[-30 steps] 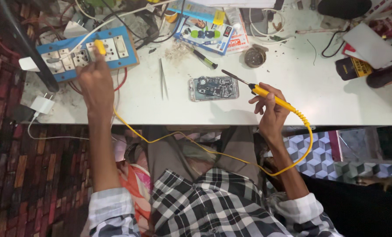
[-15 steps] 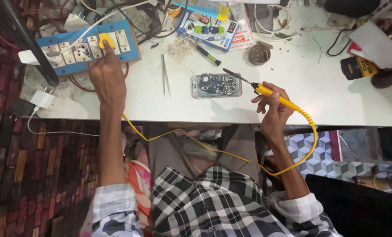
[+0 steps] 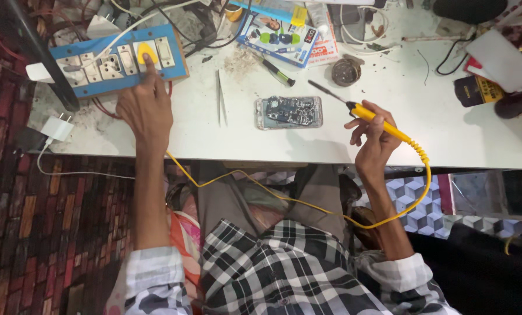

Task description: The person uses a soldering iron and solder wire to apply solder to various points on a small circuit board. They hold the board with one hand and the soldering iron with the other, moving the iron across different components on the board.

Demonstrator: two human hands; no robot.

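I have the right hand [image 3: 373, 139] with its fingers clamped on the yellow handle of the soldering iron [image 3: 371, 116], held above the worktop [image 3: 308, 143] with its dark tip angled toward the opened phone [image 3: 289, 112] lying just beside it. The left hand [image 3: 146, 108] has no grip: its fingers are loosely together, one fingertip pressing the yellow plug [image 3: 145, 52] on the blue switch board [image 3: 118, 58]. I judge the iron light and rigid, with a springy cord; hold only the handle.
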